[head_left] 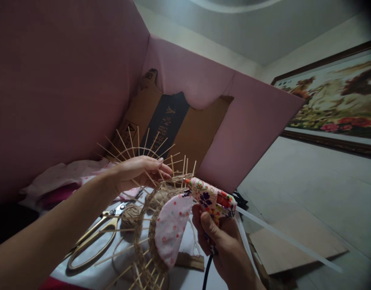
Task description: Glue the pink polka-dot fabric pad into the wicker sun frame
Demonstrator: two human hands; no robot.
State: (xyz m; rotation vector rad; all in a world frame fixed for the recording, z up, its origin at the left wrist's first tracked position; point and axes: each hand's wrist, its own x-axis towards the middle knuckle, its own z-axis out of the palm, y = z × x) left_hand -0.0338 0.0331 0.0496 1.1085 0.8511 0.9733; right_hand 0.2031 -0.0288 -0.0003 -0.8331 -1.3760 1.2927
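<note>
My right hand (223,237) grips a hot glue gun (208,197) wrapped in flower print. Its orange nozzle points left at the upper rim of a round woven piece (146,229). That piece has thin sticks (147,139) fanning outward, bands of brown twine (138,237), and a white dotted cloth (172,225) across its middle. Over the sticks at the upper side, my left hand (143,171) has its fingers curled together near the twine, left of the nozzle. What lies between those fingertips is hidden.
Gold-handled scissors (93,262) lie left of a twine ball (131,216) on the white surface. A long clear glue stick (290,239) juts from the gun's back, and a black cord (207,272) hangs below. Behind stand cardboard (200,129) and pink panels (258,104); dotted fabric (61,175) lies left.
</note>
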